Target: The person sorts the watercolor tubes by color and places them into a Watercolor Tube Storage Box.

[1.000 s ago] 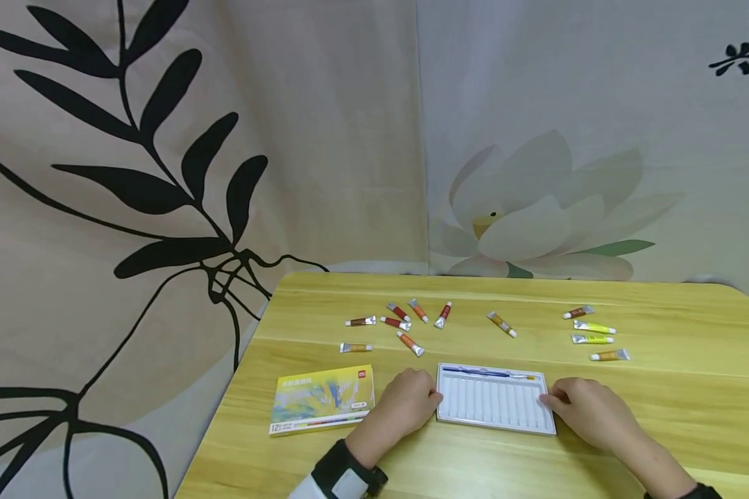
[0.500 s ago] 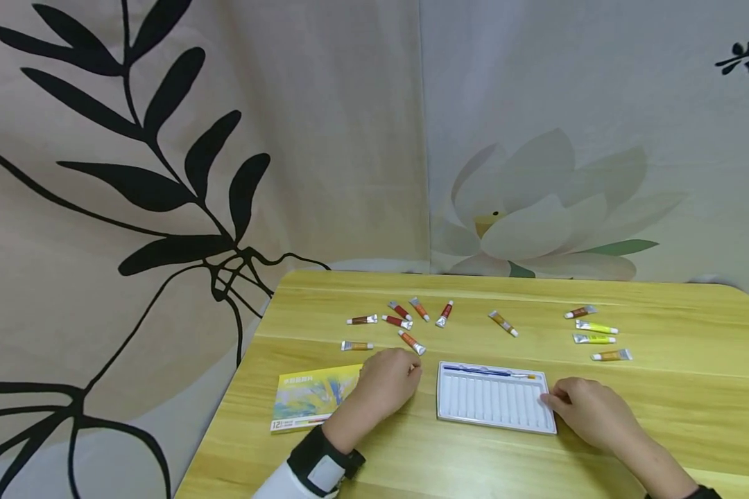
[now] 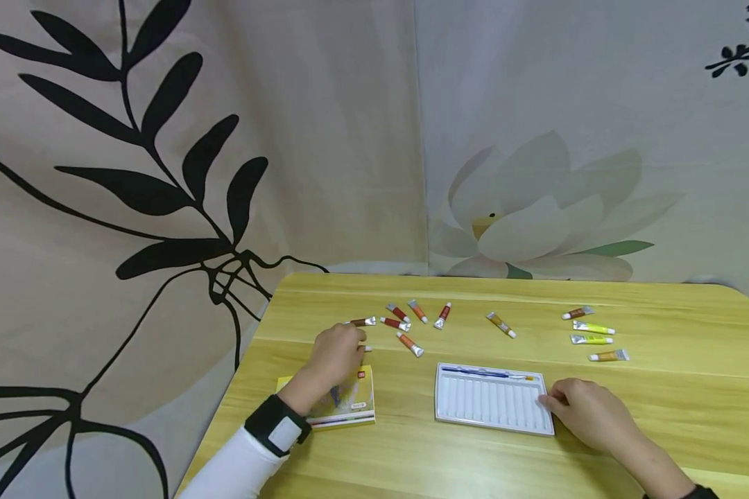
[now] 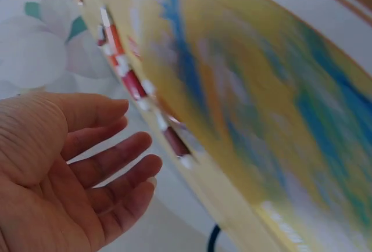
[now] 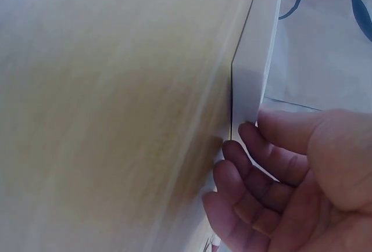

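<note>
My left hand (image 3: pixel 333 357) hangs over the yellow paint box (image 3: pixel 352 402), fingers loosely bent and apart with nothing between them in the left wrist view. By its fingertips lies an ochre paint tube, mostly hidden, with only its white cap (image 3: pixel 367 348) showing. A brown paint tube (image 3: pixel 366 321) sits just beyond the fingers. At the right, my right hand (image 3: pixel 589 412) pinches the right edge of a white ribbed tray (image 3: pixel 493 409) between thumb and forefinger. A blue-handled paintbrush (image 3: pixel 480 372) lies along the tray's far side.
Several red and orange paint tubes, among them an orange one (image 3: pixel 410 344), lie scattered behind the box. One ochre tube (image 3: pixel 501 324) lies behind the tray. More tubes, including a yellow one (image 3: pixel 591 339), lie at the right of the wooden table (image 3: pixel 680 388).
My left hand has let go of the tray's left edge and moved left and away from me, over the box to the ochre tube. The right hand has stayed at the tray.
</note>
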`<state>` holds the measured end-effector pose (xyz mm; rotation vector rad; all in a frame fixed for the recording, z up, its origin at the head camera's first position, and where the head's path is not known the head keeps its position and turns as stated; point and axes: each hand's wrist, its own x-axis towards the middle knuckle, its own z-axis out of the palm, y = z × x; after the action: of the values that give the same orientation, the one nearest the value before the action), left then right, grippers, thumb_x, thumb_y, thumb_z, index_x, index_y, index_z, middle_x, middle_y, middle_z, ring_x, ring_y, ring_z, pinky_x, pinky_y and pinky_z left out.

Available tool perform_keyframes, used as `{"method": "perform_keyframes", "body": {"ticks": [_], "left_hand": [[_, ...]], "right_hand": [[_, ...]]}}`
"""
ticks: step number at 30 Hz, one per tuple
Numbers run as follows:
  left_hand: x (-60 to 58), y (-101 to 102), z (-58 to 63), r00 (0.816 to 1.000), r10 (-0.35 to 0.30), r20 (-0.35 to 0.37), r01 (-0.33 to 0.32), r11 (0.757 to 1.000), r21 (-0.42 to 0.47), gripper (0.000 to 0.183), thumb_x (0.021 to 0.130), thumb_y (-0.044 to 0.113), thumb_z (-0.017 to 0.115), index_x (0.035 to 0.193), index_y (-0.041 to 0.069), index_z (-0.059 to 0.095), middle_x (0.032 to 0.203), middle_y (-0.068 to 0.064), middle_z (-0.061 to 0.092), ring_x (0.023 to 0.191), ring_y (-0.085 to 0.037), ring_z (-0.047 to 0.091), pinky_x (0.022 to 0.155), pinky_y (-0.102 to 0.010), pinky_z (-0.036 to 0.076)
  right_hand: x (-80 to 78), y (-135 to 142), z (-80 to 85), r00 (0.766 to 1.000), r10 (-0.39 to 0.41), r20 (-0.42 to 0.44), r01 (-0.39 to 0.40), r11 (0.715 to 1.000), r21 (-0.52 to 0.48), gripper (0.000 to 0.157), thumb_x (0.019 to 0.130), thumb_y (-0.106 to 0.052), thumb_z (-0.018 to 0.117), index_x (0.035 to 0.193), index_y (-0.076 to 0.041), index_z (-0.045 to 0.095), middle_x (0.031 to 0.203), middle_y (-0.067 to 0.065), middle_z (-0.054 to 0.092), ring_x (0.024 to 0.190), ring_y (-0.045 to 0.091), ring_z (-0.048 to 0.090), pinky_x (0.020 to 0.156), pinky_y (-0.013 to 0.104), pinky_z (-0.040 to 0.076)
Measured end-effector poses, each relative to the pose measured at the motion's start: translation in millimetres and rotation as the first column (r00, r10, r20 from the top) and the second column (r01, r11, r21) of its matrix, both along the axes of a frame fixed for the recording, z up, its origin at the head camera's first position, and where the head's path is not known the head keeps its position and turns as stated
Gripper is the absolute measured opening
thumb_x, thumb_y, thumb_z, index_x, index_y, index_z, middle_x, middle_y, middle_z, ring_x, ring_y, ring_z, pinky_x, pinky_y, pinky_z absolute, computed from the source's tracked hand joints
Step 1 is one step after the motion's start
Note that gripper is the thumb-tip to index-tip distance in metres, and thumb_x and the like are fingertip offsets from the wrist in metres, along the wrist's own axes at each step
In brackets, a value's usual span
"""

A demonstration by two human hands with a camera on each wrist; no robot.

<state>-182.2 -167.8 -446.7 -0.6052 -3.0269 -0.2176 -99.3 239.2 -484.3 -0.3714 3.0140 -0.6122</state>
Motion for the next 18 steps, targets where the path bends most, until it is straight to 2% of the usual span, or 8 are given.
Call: {"method": "perform_keyframes", "body": {"ticks": [3,8,13,18], "left_hand": [[-6.9,-7.0,-7.5,1.000,0.004,0.012,-0.003,1.000,-0.024,0.007,0.082,0.016,0.070,0.075,0.016,0.068,0.067,0.004,0.059,0.054,-0.009,0.045,0.043,-0.025,0.036],[-15.0,-13.1,-16.2,0.998,0.002,0.059,-0.002,1.000,-0.008,0.008,0.080,0.015,0.069,0.073,0.018,0.068,0.069,0.005,0.062,0.057,-0.010,0.047,0.047,-0.027,0.038],[-20.3,-15.7,-20.2,0.995,0.006,0.103,-0.004,1.000,-0.024,0.012,0.077,0.011,0.068,0.068,0.018,0.064,0.068,0.005,0.058,0.060,-0.011,0.048,0.052,-0.029,0.041],[-24.9,-17.7,-22.9,0.995,-0.029,0.094,0.036,0.997,-0.069,0.018,0.077,0.013,0.068,0.063,0.018,0.058,0.067,0.004,0.054,0.060,-0.013,0.047,0.052,-0.029,0.040]], "right_hand": [[-0.2,0.3,-0.2,1.000,0.004,-0.005,-0.004,1.000,0.000,0.027,0.086,-0.024,0.065,0.064,-0.022,0.052,0.055,-0.007,0.042,0.051,0.010,0.037,0.047,0.028,0.029],[-0.8,0.8,-0.3,1.000,0.000,-0.006,0.000,1.000,0.000,0.027,0.086,-0.024,0.065,0.063,-0.021,0.052,0.054,-0.007,0.041,0.050,0.010,0.037,0.046,0.028,0.029],[-0.7,0.4,-0.4,1.000,0.001,0.000,-0.001,1.000,0.000,0.026,0.086,-0.024,0.065,0.064,-0.021,0.053,0.055,-0.007,0.042,0.051,0.010,0.037,0.047,0.028,0.029],[-0.9,0.1,-1.0,1.000,-0.004,0.000,0.004,1.000,0.005,0.026,0.087,-0.024,0.065,0.064,-0.021,0.053,0.055,-0.007,0.042,0.051,0.010,0.037,0.047,0.028,0.030]]}}
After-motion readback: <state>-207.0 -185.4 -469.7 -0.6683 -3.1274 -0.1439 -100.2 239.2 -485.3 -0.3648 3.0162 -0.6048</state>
